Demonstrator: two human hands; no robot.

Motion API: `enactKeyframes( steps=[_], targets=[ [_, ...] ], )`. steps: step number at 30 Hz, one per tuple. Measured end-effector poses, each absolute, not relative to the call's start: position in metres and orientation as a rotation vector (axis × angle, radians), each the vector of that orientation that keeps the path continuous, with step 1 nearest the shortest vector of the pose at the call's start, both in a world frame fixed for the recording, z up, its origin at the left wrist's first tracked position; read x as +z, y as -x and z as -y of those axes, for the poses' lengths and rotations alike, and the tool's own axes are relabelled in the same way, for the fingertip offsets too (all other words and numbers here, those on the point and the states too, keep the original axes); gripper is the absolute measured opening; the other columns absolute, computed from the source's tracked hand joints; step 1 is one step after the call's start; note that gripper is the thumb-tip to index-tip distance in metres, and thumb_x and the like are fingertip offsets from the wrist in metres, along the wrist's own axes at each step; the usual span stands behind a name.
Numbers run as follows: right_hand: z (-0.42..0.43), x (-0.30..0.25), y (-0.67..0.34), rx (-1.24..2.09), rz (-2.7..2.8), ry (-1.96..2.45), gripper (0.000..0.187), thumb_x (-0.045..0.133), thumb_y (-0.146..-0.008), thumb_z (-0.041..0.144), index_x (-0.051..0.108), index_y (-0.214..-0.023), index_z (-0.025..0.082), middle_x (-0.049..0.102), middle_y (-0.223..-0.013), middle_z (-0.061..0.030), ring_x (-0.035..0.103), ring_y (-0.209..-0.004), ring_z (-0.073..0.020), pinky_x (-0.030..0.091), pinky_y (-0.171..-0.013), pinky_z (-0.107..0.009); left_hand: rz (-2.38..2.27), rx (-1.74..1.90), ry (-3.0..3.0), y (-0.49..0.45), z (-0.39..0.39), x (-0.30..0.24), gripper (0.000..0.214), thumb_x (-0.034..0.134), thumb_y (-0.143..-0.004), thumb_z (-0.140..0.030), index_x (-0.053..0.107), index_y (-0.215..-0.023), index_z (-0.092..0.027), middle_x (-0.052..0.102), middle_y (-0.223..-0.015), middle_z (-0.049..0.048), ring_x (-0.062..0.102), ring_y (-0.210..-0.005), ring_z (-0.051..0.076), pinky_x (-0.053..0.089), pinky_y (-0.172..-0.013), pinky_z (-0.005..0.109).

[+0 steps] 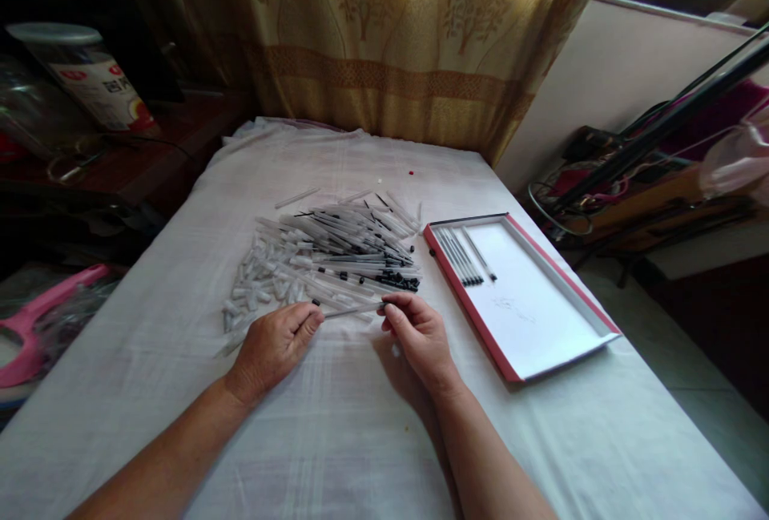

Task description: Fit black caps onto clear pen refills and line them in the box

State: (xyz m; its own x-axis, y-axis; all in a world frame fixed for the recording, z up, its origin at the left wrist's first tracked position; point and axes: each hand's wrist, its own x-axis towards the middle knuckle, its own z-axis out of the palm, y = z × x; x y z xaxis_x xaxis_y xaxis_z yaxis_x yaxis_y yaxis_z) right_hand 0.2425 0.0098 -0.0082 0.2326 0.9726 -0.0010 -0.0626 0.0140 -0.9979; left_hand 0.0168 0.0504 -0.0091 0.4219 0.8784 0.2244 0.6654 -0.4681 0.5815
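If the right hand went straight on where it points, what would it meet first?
Probably the pile of tubes and rods, just beyond the right hand; its height above the cloth is unclear, so it might pass over.

The gold tree-patterned curtain [396,31], cloth-covered worktop [312,448] and labelled jar [96,83] on dark furniture [153,163] suggest a room in a home.

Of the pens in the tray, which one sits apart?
The rightmost pen in the tray: a gap separates it from the row of pens close together beside the red left wall.
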Motion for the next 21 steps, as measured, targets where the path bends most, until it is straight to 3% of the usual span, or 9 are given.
enactKeyframes(
  steps=[6, 9, 13, 21],
  targets=[
    [-0.0094, -0.0089, -0.2419, 1.068, 0.99, 1.26, 0.018, 0.069, -0.077, 0.033, 0.069, -0.089, 0.019, 0.072, -0.073, -0.0017, 0.061, -0.056, -0.012, 0.048, -0.052, -0.024, -1.386, 0.717, -2.211, -0.0172, -0.0494, -0.0096, 0.033, 0.048, -0.089, -0.051, 0.066, -0.09, -0.023, 0.072, -0.076, 0.0002, 0.067, -0.065, 0.017, 0.049, -0.062, 0.025],
    [-0.0091, -0.009, -0.242, 1.071, 0.99, 1.261, 0.019, 0.069, -0.077, 0.034, 0.069, -0.089, 0.019, 0.071, -0.073, -0.0018, 0.061, -0.056, -0.0122, 0.048, -0.052, -0.024, -1.337, 0.702, -2.281, -0.0168, -0.0491, -0.0096, 0.037, 0.044, -0.092, -0.051, 0.067, -0.097, -0.023, 0.074, -0.086, 0.0023, 0.069, -0.073, 0.018, 0.051, -0.066, 0.026],
    [-0.0088, -0.0087, -0.2419, 1.079, 0.988, 1.263, 0.02, 0.069, -0.077, 0.035, 0.068, -0.089, 0.019, 0.071, -0.072, -0.0018, 0.061, -0.056, -0.0123, 0.048, -0.052, -0.024, -1.272, 0.723, -2.367, -0.0167, -0.0488, -0.0101, 0.041, 0.038, -0.097, -0.047, 0.069, -0.088, -0.022, 0.075, -0.084, 0.0028, 0.07, -0.076, 0.018, 0.05, -0.068, 0.026],
    [-0.01, -0.0066, -0.2413, 1.119, 0.957, 1.279, 0.023, 0.07, -0.075, 0.036, 0.068, -0.088, 0.018, 0.07, -0.072, -0.0024, 0.06, -0.056, -0.0122, 0.047, -0.053, -0.024, -1.288, 0.82, -2.284, -0.0168, -0.0492, -0.0133, 0.026, 0.052, -0.091, -0.045, 0.064, -0.089, -0.022, 0.069, -0.078, -0.0002, 0.066, -0.068, 0.016, 0.048, -0.063, 0.025]
  ],
)
